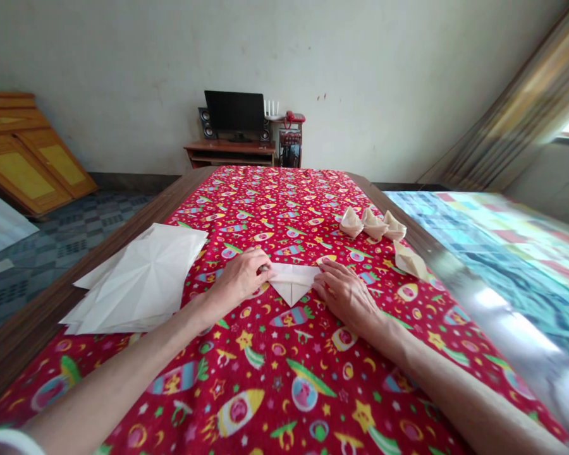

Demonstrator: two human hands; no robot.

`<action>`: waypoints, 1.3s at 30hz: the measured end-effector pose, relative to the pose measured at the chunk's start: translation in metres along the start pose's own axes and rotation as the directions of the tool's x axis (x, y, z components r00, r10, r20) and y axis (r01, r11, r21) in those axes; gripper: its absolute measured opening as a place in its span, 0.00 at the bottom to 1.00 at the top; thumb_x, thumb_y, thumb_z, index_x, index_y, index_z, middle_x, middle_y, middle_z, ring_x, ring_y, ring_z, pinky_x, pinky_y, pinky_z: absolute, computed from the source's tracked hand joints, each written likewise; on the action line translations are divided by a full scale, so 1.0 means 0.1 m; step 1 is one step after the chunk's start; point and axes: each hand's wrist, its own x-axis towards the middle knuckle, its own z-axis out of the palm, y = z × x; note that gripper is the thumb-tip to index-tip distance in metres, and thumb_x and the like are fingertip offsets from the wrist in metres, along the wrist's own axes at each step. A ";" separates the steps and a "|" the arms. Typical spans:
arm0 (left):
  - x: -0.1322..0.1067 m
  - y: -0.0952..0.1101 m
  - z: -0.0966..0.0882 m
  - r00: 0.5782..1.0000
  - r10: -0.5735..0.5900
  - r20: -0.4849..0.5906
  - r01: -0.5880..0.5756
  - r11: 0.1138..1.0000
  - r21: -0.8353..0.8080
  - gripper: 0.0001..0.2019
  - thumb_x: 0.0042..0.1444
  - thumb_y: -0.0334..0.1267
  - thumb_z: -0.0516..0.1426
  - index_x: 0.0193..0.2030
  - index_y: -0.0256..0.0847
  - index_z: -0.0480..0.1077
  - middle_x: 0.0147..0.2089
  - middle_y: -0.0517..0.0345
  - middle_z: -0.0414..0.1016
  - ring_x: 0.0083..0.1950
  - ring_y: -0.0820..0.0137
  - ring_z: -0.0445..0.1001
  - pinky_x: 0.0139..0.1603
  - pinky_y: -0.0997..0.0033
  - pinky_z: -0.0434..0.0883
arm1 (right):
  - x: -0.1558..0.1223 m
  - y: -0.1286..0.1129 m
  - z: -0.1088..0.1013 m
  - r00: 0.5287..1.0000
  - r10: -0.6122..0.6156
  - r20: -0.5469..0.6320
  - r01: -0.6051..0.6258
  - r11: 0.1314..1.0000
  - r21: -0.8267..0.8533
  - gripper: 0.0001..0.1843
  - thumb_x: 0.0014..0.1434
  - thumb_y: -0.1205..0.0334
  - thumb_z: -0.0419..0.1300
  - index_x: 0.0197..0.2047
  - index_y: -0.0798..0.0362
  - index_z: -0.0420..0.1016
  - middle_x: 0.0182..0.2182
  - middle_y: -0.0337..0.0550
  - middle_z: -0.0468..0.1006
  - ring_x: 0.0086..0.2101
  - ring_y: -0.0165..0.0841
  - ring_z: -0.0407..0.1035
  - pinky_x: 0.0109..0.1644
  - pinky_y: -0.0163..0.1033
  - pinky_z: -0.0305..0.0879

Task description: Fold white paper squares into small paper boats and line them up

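A small white folded paper [291, 281], triangular with its tip toward me, lies on the red patterned tablecloth [284, 379]. My left hand [239, 278] pinches the paper's left corner, fingers curled together. My right hand [344, 292] rests flat at the paper's right corner, fingers stretched and pressing on it. Both forearms stretch across the cloth from the near edge.
A stack of creased white sheets [140, 281] lies at the left. Three folded paper boats [372, 224] sit at the right, another folded piece [410, 260] near the table's glossy right edge. A bed with a coloured cover [512, 246] is right; a desk with a monitor [234, 114] stands beyond.
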 end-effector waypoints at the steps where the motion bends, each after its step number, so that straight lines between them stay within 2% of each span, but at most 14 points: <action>1: 0.06 -0.02 0.03 1.000 0.002 0.017 -0.002 1.000 0.004 0.09 0.56 0.40 0.59 0.39 0.37 0.72 0.41 0.53 0.73 0.44 0.65 0.72 0.47 0.66 0.69 | 0.01 0.01 0.00 1.000 0.016 -0.003 -0.016 1.000 0.022 0.07 0.61 0.62 0.56 0.36 0.54 0.74 0.44 0.53 0.77 0.50 0.44 0.69 0.49 0.49 0.69; 4: 0.16 -0.06 0.07 0.998 -0.001 0.058 -0.001 1.000 0.027 0.19 0.50 0.44 0.63 0.46 0.38 0.68 0.45 0.51 0.70 0.49 0.63 0.69 0.50 0.64 0.68 | 0.02 0.04 -0.01 0.999 0.048 -0.003 -0.047 0.992 0.116 0.07 0.61 0.59 0.57 0.36 0.52 0.74 0.43 0.51 0.78 0.47 0.40 0.71 0.49 0.45 0.69; 10: 0.21 -0.02 -0.01 0.965 -0.126 0.232 0.130 0.992 -0.002 0.15 0.47 0.44 0.63 0.39 0.40 0.68 0.36 0.59 0.69 0.40 0.65 0.69 0.39 0.69 0.66 | 0.09 0.11 0.04 0.988 0.153 -0.003 -0.150 0.968 0.204 0.06 0.59 0.60 0.59 0.39 0.51 0.72 0.38 0.45 0.78 0.39 0.36 0.73 0.44 0.40 0.68; 14: 0.24 0.02 -0.04 0.958 -0.163 0.234 0.194 0.974 -0.119 0.14 0.43 0.46 0.64 0.30 0.40 0.67 0.36 0.59 0.67 0.41 0.65 0.68 0.39 0.70 0.65 | 0.13 0.15 0.13 0.990 0.140 0.020 -0.142 0.971 0.193 0.23 0.55 0.61 0.62 0.53 0.54 0.66 0.42 0.49 0.76 0.42 0.39 0.71 0.46 0.44 0.67; 17: 0.27 0.07 -0.06 0.929 -0.231 0.288 0.307 0.918 -0.253 0.11 0.41 0.39 0.63 0.29 0.39 0.67 0.32 0.61 0.68 0.36 0.68 0.68 0.35 0.72 0.64 | 0.15 0.17 0.16 0.995 0.098 0.026 -0.101 0.973 0.208 0.28 0.55 0.60 0.62 0.58 0.55 0.63 0.46 0.52 0.75 0.46 0.40 0.69 0.50 0.46 0.66; 20: 0.26 0.12 -0.08 0.905 -0.250 0.343 0.363 0.875 -0.320 0.12 0.42 0.36 0.61 0.36 0.38 0.69 0.29 0.64 0.71 0.30 0.71 0.69 0.29 0.75 0.64 | 0.17 0.18 0.13 0.987 0.145 0.073 -0.158 0.958 0.237 0.27 0.54 0.59 0.62 0.57 0.53 0.65 0.43 0.49 0.75 0.42 0.38 0.70 0.44 0.43 0.67; 23: 0.23 0.14 -0.10 0.896 -0.266 0.356 0.403 0.823 -0.400 0.14 0.43 0.37 0.61 0.39 0.37 0.69 0.28 0.65 0.72 0.27 0.73 0.70 0.26 0.77 0.64 | 0.21 0.16 0.05 0.961 0.230 0.153 -0.267 0.912 0.311 0.22 0.53 0.62 0.62 0.52 0.51 0.70 0.35 0.40 0.77 0.32 0.32 0.70 0.35 0.36 0.66; 26: 0.20 0.16 -0.12 0.918 -0.274 0.286 0.378 0.820 -0.430 0.11 0.43 0.36 0.61 0.36 0.38 0.71 0.26 0.66 0.72 0.26 0.74 0.69 0.26 0.78 0.63 | 0.26 0.16 -0.03 0.934 0.263 0.241 -0.338 0.868 0.365 0.05 0.52 0.65 0.61 0.34 0.53 0.75 0.24 0.34 0.74 0.24 0.27 0.66 0.27 0.31 0.60; 28: 0.20 0.21 -0.15 0.961 -0.231 0.151 0.272 0.884 -0.381 0.08 0.45 0.35 0.61 0.34 0.39 0.72 0.28 0.65 0.73 0.29 0.73 0.70 0.29 0.77 0.65 | 0.28 0.16 -0.08 0.936 0.254 0.243 -0.333 0.862 0.382 0.04 0.52 0.66 0.60 0.27 0.53 0.74 0.22 0.34 0.73 0.24 0.27 0.66 0.26 0.31 0.59; 30: 0.19 0.27 -0.19 0.990 -0.136 -0.035 0.119 0.944 -0.308 0.03 0.50 0.34 0.60 0.33 0.40 0.71 0.31 0.62 0.75 0.33 0.71 0.72 0.35 0.74 0.66 | 0.28 0.16 -0.13 0.965 0.221 0.138 -0.258 0.881 0.395 0.04 0.55 0.65 0.60 0.29 0.53 0.73 0.26 0.37 0.75 0.27 0.29 0.68 0.29 0.33 0.61; 31: 0.19 0.30 -0.21 0.989 -0.084 -0.124 0.050 0.964 -0.261 0.01 0.52 0.34 0.59 0.32 0.41 0.71 0.32 0.61 0.75 0.35 0.71 0.72 0.38 0.73 0.67 | 0.28 0.15 -0.16 0.981 0.186 0.058 -0.194 0.903 0.384 0.04 0.56 0.64 0.59 0.31 0.52 0.73 0.28 0.39 0.76 0.29 0.30 0.69 0.32 0.34 0.63; 33: 0.19 0.35 -0.24 0.966 0.008 -0.258 -0.044 0.990 -0.135 0.04 0.55 0.32 0.56 0.30 0.41 0.69 0.32 0.59 0.74 0.37 0.69 0.71 0.42 0.70 0.66 | 0.25 0.13 -0.21 0.993 0.079 -0.090 -0.050 0.955 0.291 0.05 0.60 0.63 0.55 0.34 0.52 0.72 0.32 0.43 0.76 0.34 0.33 0.69 0.38 0.38 0.64; 36: 0.16 0.38 -0.24 0.954 0.113 -0.279 -0.096 0.993 0.074 0.07 0.57 0.28 0.53 0.31 0.41 0.69 0.33 0.58 0.73 0.41 0.67 0.69 0.45 0.66 0.64 | 0.20 0.09 -0.25 0.987 -0.114 -0.116 0.121 0.991 0.062 0.08 0.64 0.65 0.51 0.37 0.52 0.70 0.37 0.47 0.76 0.41 0.37 0.67 0.45 0.43 0.63; 39: 0.11 0.37 -0.17 0.977 0.140 -0.160 -0.108 0.976 0.191 0.08 0.55 0.24 0.52 0.33 0.41 0.69 0.35 0.58 0.73 0.42 0.65 0.69 0.43 0.64 0.64 | 0.16 0.06 -0.21 0.970 -0.243 -0.001 0.242 0.967 -0.086 0.10 0.65 0.67 0.48 0.37 0.54 0.70 0.38 0.49 0.75 0.43 0.38 0.66 0.45 0.44 0.62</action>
